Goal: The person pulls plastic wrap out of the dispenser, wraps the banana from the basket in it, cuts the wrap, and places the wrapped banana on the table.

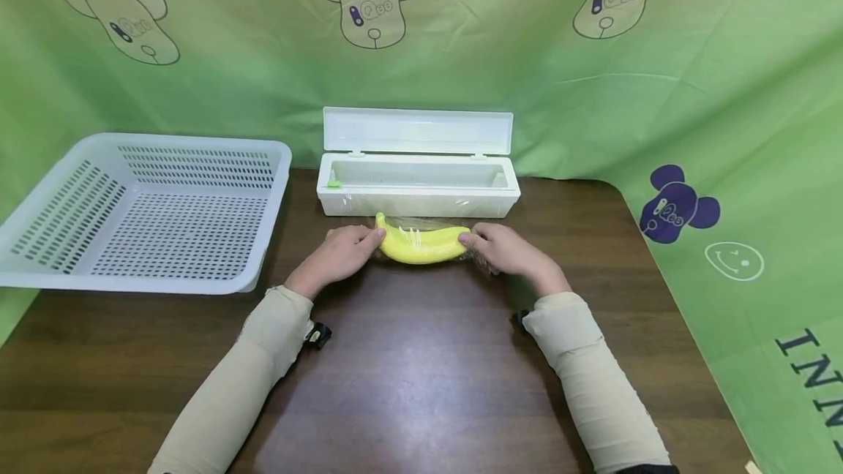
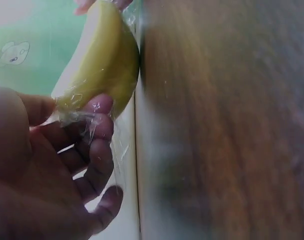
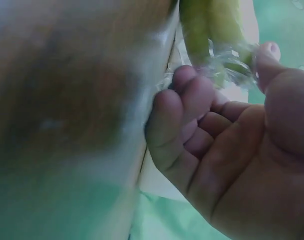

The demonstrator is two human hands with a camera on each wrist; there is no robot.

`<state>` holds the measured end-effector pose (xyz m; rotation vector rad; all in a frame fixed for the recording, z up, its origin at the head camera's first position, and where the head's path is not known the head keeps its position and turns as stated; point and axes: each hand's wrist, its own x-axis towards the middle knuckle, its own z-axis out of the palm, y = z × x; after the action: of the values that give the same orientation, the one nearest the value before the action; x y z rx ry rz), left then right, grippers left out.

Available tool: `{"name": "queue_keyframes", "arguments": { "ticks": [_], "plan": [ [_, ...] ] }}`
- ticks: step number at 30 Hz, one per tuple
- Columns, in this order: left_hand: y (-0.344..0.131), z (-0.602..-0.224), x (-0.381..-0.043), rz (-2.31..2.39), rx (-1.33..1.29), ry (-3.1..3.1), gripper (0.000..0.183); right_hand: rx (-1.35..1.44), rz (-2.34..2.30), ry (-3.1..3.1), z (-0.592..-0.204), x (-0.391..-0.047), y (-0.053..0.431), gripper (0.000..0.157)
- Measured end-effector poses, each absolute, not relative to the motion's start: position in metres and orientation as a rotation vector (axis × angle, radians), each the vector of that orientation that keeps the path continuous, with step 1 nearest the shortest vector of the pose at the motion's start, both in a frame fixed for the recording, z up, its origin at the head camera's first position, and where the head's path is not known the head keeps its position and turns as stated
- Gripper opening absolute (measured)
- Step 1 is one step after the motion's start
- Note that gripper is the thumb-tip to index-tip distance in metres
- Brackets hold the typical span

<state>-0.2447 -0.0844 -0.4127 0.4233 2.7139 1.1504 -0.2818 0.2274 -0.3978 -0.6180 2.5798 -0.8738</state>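
Yellow banana (image 1: pixel 421 247); green backdrop (image 1: pixel 474 68) lettered "Qee", "INN"

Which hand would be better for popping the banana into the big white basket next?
Probably the left hand: it's nearer the white basket, which is on that side, and it holds one end of the banana. The right hand holds the other end, but it's farther from the basket.

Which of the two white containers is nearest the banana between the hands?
The long, narrow box with its lid raised: it stands just beyond the banana. The other, the slotted basket, sits farther off to the left.
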Motion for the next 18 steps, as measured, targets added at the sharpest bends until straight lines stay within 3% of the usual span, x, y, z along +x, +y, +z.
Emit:
{"name": "queue_keyframes", "arguments": {
  "ticks": [18],
  "plan": [
    [-0.065,-0.408,-0.270,1.102,-0.006,2.907,0.064,-0.373,-0.957,2.648,-0.391,-0.314,0.203,0.059]
  ]
}}
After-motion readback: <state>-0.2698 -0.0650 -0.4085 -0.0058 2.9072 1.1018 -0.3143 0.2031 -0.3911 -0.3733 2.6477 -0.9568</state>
